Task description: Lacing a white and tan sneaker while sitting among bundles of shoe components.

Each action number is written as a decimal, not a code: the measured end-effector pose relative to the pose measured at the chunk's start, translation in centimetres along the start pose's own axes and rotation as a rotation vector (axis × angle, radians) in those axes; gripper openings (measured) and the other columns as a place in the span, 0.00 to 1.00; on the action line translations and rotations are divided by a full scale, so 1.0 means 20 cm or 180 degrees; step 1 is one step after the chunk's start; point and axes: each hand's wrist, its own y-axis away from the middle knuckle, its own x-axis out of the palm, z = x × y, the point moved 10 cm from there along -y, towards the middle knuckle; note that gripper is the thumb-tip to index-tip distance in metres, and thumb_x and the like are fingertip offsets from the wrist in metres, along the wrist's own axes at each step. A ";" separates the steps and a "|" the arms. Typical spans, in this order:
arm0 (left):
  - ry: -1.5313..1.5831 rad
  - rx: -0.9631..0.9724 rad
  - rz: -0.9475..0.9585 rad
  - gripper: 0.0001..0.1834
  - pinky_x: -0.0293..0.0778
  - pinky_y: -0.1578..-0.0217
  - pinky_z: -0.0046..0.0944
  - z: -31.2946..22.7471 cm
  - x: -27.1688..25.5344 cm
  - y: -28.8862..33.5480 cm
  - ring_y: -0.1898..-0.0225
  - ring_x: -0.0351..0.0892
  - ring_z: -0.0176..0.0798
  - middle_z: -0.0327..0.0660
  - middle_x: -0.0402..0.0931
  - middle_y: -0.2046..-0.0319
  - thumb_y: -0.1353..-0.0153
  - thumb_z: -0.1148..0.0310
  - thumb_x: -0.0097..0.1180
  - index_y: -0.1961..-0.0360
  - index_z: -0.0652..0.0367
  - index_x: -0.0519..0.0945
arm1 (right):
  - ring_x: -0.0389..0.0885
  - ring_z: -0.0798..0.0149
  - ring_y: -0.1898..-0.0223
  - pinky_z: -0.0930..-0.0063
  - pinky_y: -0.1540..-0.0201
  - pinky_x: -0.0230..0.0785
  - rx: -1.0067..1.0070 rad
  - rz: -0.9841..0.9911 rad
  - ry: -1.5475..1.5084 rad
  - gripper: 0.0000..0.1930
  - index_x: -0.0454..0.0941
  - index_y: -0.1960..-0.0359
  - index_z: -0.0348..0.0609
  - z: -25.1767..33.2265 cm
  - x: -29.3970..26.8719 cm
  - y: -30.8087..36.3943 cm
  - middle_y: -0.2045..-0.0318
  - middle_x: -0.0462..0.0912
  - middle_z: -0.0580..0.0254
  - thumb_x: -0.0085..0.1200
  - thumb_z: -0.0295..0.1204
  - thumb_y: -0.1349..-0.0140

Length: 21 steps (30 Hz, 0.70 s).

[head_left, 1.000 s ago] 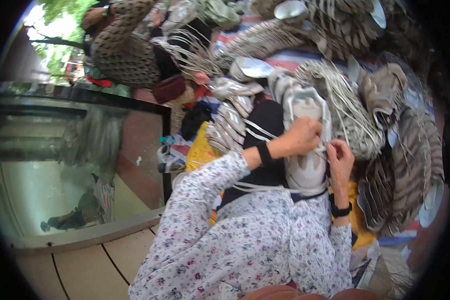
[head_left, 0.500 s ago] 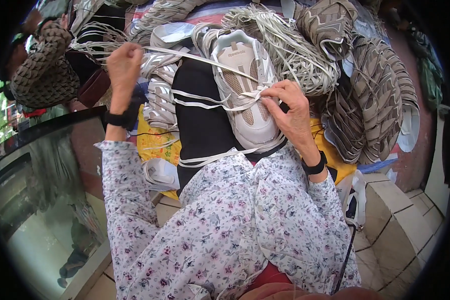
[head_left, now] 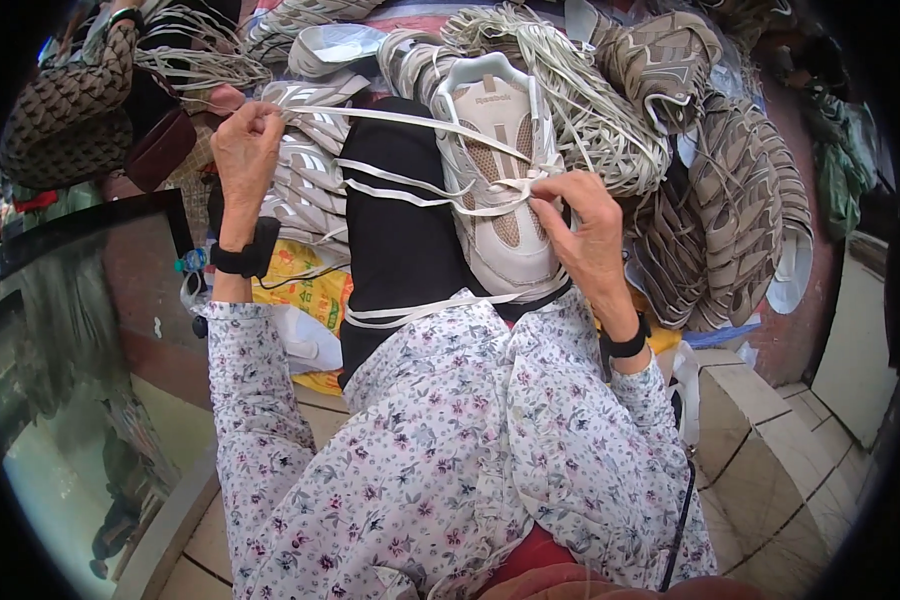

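A white-and-beige shoe upper (head_left: 492, 165) lies lengthwise over my black-clad lap, its pale toe cap toward me. My left hand (head_left: 248, 150), out to the left, pinches the end of a flat white shoelace (head_left: 400, 118) that runs taut to the upper's lacing. At the lower lacing on the right edge, my right hand (head_left: 585, 222) is closed with thumb and forefinger at the lace crossing. More loose loops of lace (head_left: 385, 185) stretch leftward across my thigh. Another lace strand (head_left: 430, 312) lies across my lap below the toe.
A heap of white laces (head_left: 560, 100) sits beyond the upper. Stacked brown uppers (head_left: 740, 210) stand at right, pale uppers (head_left: 310, 185) at left. A yellow printed bag (head_left: 305, 280) lies under them. A glass-sided case (head_left: 90, 380) is at left; another person's patterned sleeve (head_left: 65, 115) shows at far left.
My left hand has lowered slightly, still pulling the lace out to the left. My right hand stays at the lacing. The other person's arm at far left has moved upward.
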 end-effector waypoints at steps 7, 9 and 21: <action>-0.0479 0.0319 -0.0348 0.06 0.76 0.74 0.36 0.04 -0.20 -0.14 0.78 0.83 0.37 0.42 0.82 0.79 0.42 0.72 0.60 0.65 0.58 0.86 | 0.77 0.58 0.58 0.63 0.54 0.63 -0.0066 -0.0005 0.0087 0.12 0.86 0.58 0.46 0.03 0.07 -0.01 0.65 0.80 0.63 0.67 0.25 0.46; -0.0555 0.0300 -0.0312 0.06 0.76 0.73 0.36 0.07 -0.22 -0.14 0.78 0.83 0.37 0.42 0.82 0.79 0.42 0.72 0.60 0.64 0.59 0.86 | 0.76 0.58 0.58 0.63 0.54 0.62 -0.0324 0.0035 0.0378 0.11 0.85 0.59 0.45 0.07 0.09 -0.03 0.65 0.79 0.63 0.66 0.25 0.45; -0.1038 0.0089 -0.0361 0.07 0.77 0.68 0.36 0.33 -0.38 -0.11 0.73 0.83 0.34 0.42 0.83 0.76 0.39 0.69 0.60 0.62 0.59 0.86 | 0.80 0.63 0.66 0.71 0.60 0.68 -0.0045 0.0581 -0.0251 0.05 0.83 0.62 0.39 -0.02 0.10 -0.08 0.70 0.81 0.61 0.60 0.22 0.40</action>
